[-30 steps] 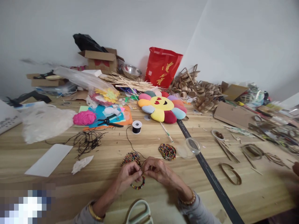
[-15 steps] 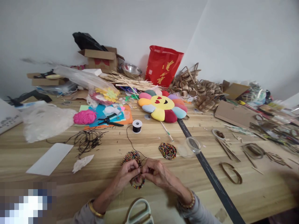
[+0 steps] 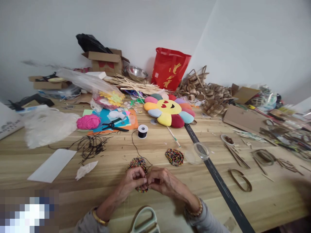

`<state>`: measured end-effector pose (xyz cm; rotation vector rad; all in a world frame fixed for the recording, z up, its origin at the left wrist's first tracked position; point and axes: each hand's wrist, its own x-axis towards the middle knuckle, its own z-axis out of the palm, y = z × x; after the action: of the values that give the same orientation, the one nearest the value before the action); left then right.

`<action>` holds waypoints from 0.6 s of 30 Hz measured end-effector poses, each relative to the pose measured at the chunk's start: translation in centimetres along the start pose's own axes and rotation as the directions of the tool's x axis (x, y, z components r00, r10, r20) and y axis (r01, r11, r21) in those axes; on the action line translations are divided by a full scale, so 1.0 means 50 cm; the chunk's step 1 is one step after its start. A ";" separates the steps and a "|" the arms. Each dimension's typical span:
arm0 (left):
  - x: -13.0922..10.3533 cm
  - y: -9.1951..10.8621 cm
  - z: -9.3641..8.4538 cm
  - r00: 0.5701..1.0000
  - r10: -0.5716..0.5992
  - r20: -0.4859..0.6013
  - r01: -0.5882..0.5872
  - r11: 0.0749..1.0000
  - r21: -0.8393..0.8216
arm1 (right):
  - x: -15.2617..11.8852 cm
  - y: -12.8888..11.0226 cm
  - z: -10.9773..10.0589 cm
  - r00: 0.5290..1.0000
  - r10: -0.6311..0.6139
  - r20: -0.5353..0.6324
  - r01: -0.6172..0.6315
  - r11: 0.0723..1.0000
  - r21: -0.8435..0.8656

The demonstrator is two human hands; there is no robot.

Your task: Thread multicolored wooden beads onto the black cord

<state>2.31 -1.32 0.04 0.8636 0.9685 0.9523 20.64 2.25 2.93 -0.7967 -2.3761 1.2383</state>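
Left hand (image 3: 130, 181) and right hand (image 3: 166, 183) meet, fingertips pinched together, at a beaded loop (image 3: 142, 189) nearer the person than a cord spool (image 3: 143, 132).
The left grips the loop; what the right pinches is hidden. Right of the spool lie a bead coil (image 3: 174, 157) and a dish (image 3: 222, 138) of brown pieces (image 3: 229, 139); left, pliers (image 3: 112, 125) and pink yarn (image 3: 88, 122); beyond it, a flower cushion (image 3: 165, 119) and a carton (image 3: 107, 64) with a black bag (image 3: 90, 43) in its mouth.

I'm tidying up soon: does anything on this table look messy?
Yes: the dark cord left of the spool lies in a loose tangle, unlike the spool's neatly wound thread.
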 end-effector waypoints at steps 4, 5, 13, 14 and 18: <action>0.004 0.002 0.000 1.000 -0.002 0.019 0.002 1.000 0.028 | 0.001 -0.002 -0.002 1.000 -0.014 0.021 0.014 0.999 -0.035; 0.006 0.002 -0.001 1.000 0.005 0.025 -0.006 0.999 0.033 | 0.001 -0.003 -0.003 1.000 -0.006 0.026 0.007 0.999 -0.039; 0.012 -0.018 -0.007 0.996 0.082 0.044 -0.086 0.991 0.098 | 0.001 -0.011 -0.020 0.997 0.066 -0.026 -0.063 0.992 0.109; 0.012 -0.020 -0.007 0.995 0.091 0.045 -0.096 0.988 0.119 | 0.002 -0.009 -0.020 0.995 0.093 -0.041 -0.087 0.989 0.120; 0.008 -0.023 -0.002 0.990 0.142 0.019 -0.142 0.944 0.299 | 0.006 0.011 -0.009 0.983 0.181 -0.008 -0.176 0.964 0.201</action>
<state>2.63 -1.32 -1.12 1.2013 1.0815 0.9418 20.81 3.00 2.73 -0.9718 -2.1539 1.4995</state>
